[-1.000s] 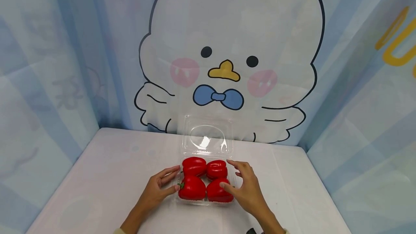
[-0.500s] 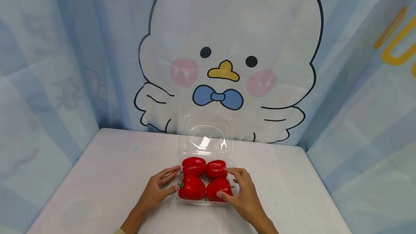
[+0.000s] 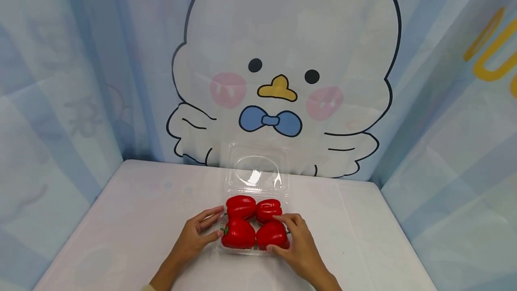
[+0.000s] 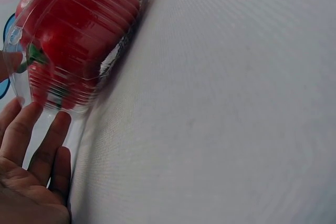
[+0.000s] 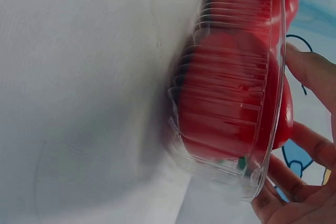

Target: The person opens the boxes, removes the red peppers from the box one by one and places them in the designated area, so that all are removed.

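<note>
A clear plastic clamshell box (image 3: 242, 252) holds several red bell peppers, two at the front and two behind. My right hand (image 3: 300, 245) grips the front right bell pepper (image 3: 269, 235), thumb on its near side and index finger on its far side. In the right wrist view this bell pepper (image 5: 223, 103) shows through the ribbed wall, with the other fingers by the rim. My left hand (image 3: 193, 233) rests at the box's left side, fingers fairly straight against it, thumb near the green stem of the front left bell pepper (image 3: 239, 234). The left wrist view shows fingertips touching the wall (image 4: 63, 113).
The box's clear lid (image 3: 257, 169) stands open at the back, tilted toward the curtain. A white cloth covers the table (image 3: 153, 210). Behind and at both sides hang blue and white curtains (image 3: 335, 35), the back one printed with a cartoon chick.
My right hand has moved down and left from the box's right edge, and its fingers have come around the front right bell pepper. My left hand has stayed in place.
</note>
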### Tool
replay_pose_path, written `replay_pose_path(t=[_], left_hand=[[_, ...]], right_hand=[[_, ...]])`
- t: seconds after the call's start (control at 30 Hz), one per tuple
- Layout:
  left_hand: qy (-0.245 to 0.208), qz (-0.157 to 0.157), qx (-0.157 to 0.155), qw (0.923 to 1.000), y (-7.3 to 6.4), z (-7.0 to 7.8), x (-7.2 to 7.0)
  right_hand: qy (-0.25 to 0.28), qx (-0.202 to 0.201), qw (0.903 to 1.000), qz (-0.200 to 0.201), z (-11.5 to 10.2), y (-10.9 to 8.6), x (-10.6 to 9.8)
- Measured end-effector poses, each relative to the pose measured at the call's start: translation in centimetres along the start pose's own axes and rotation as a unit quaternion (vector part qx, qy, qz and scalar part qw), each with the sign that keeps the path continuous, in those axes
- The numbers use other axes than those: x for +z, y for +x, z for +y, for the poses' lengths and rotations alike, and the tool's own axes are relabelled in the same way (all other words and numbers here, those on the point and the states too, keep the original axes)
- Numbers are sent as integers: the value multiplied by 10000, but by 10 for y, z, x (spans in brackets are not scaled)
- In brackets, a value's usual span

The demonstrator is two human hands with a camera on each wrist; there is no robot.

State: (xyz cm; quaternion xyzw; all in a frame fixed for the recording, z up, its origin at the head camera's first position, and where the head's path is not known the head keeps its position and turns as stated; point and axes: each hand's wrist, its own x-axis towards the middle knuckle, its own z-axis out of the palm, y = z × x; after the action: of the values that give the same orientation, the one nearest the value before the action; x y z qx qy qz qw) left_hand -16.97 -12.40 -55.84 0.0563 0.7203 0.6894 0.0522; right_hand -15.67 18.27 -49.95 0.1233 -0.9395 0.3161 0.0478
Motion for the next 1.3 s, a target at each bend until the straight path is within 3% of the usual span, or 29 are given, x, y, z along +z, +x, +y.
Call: replay_pose_path(t=[0.7, 1.07, 1.3], left_hand=[[61, -109, 166, 9998, 0, -1, -1], [90, -150, 209, 9996, 0, 0, -1], [142, -157, 279, 9994, 0, 0, -1]], right_hand=[[-276, 26, 9984, -484, 0, 11, -6], [95, 16, 9969, -784, 2, 17, -11], [262, -189, 9953, -915, 5, 21, -13]])
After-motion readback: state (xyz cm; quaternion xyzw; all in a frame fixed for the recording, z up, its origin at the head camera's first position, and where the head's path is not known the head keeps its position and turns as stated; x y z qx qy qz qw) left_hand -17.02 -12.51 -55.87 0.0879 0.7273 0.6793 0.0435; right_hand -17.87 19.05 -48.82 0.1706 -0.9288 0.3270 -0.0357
